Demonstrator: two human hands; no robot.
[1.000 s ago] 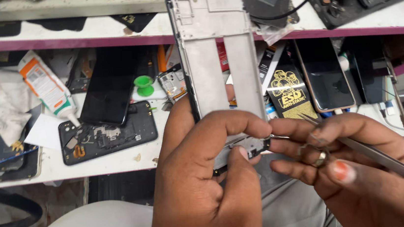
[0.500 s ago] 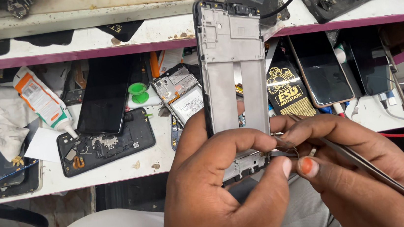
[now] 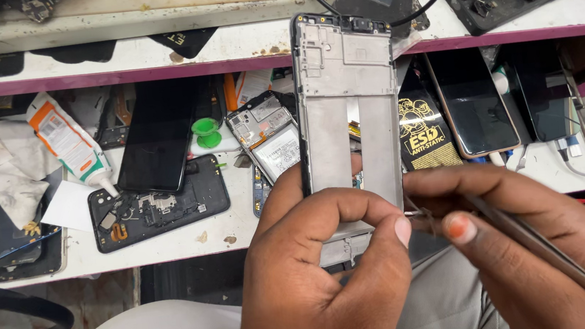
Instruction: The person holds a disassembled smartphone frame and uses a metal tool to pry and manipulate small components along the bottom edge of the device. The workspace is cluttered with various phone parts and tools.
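A: Firstly, item one: how is the phone frame (image 3: pixel 347 102) recorded?

B: It is listed as a grey metal mid-frame, held upright above the lap, its lower end gripped by the left hand (image 3: pixel 317 276). The fingers (image 3: pixel 326 215) of that hand are curled across its front, the thumb laid over them, and the frame is pinched between them and the palm.

A: And the right hand (image 3: pixel 529 249)?

B: It is entered as just right of the frame's lower edge. Tweezers (image 3: pixel 528 238) are pinched between its thumb and pressed-together fingers, the tips brought against the frame's lower right corner. Whether anything is gripped in the tips cannot be told.

A: What is catalogued around the frame?

B: Left of it, an opened phone with exposed battery (image 3: pixel 269 142) is noted, then a green cap (image 3: pixel 206 131), a dark screen panel (image 3: pixel 158 138) and a black back cover (image 3: pixel 161 206). Further left, a glue tube (image 3: pixel 69 146) and a white cloth (image 3: pixel 4 178) are listed. Right of the frame, a black anti-static pouch (image 3: pixel 426 137) and a dark phone (image 3: pixel 472 100) are recorded. All are laid on the white workbench (image 3: pixel 171 244).
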